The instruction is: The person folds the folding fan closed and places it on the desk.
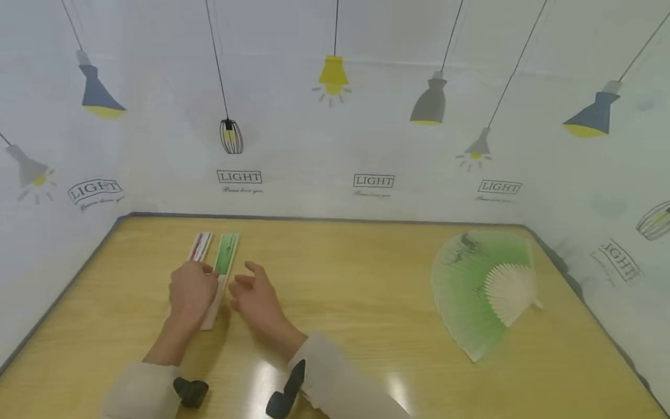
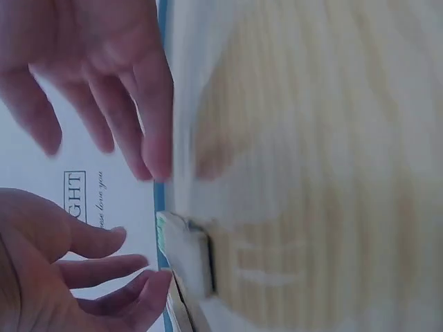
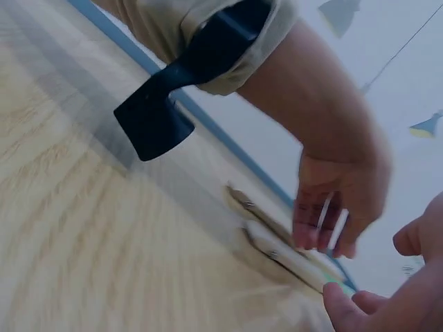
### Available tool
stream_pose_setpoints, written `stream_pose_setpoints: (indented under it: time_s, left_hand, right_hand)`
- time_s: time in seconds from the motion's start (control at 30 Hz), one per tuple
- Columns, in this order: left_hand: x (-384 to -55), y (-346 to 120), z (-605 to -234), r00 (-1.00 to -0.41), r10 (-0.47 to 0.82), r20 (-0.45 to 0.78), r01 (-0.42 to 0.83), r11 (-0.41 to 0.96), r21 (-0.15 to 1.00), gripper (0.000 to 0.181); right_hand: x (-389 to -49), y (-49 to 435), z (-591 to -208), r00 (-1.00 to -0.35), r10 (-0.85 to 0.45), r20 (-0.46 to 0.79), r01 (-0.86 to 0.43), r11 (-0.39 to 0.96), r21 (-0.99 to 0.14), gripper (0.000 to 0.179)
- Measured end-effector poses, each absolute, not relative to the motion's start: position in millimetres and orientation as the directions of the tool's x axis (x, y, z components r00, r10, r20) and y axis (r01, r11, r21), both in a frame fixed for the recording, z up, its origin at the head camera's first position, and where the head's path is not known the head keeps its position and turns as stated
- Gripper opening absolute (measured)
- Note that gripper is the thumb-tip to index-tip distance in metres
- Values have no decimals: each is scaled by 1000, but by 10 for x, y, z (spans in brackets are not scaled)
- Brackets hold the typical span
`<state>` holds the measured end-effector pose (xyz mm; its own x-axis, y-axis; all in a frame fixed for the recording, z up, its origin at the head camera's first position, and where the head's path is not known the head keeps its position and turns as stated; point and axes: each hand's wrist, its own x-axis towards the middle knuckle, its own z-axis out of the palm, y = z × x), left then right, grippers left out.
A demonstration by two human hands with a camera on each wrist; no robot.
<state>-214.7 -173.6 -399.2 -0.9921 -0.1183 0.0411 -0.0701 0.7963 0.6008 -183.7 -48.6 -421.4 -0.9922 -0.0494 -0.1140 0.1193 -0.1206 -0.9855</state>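
Note:
Two folded fans lie side by side on the table's left part: one green and cream [image 1: 227,254], one white with red marks [image 1: 200,245]. My left hand [image 1: 192,291] is over the white one and hides much of it; its fingertips reach close to the green one. In the right wrist view those fingers hang loosely curled just above the folded fans [image 3: 291,259]. Just right of the green folded fan, my right hand [image 1: 260,299] hovers with relaxed, spread fingers and holds nothing. Whether the left fingertips touch a fan, I cannot tell.
A spread green fan [image 1: 460,285] with cream ribs lies on the right of the wooden table [image 1: 345,279]. White walls [image 1: 298,139] with printed lamps enclose the table at the back and both sides. Each wrist carries a dark camera mount [image 1: 191,392].

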Motion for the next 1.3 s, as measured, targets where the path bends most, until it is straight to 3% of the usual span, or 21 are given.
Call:
stream_pose_setpoints:
  time_s: [0.2,0.4,0.6,0.7,0.83,1.0,1.23,1.3]
  left_hand:
    - [-2185,-1463,-3975,-954,-175,242,64,673,737,25]
    - [-2150,-866,-3936,-970,-141,197,100,505,857,23]
    - [-1972,-263,-3983,-993,12,120,118,327,938,21]
    - [-1844,-21,-4024,-989,108,105,128,229,965,21]
    - [-1672,255,-4131,-976,207,72,100,132,986,21]
    - [-1463,578,-4270,-960,280,28,55,89,995,20]
    - [-1168,926,-4312,-932,358,-56,-67,-18,998,18]
    - [-1099,984,-4304,-924,370,-98,-122,-42,992,17]
  right_hand:
    - [-1766,179,-4039,-1000,6,-7,7,-94,-996,47]
    - [-1754,1051,-3869,-987,157,33,-46,-78,-996,45]
    - [-1555,2054,-3751,-942,324,87,-40,150,-988,44]
    - [-1380,2580,-3745,-924,359,129,-3,333,-943,51]
    - [-1209,3174,-3812,-878,465,118,154,508,-848,59]
    - [-1085,3759,-4005,-813,579,62,320,534,-783,61]
    - [-1002,4240,-4186,-833,550,-64,368,464,-806,78]
    - [-1023,4286,-4218,-839,536,-90,401,500,-768,81]
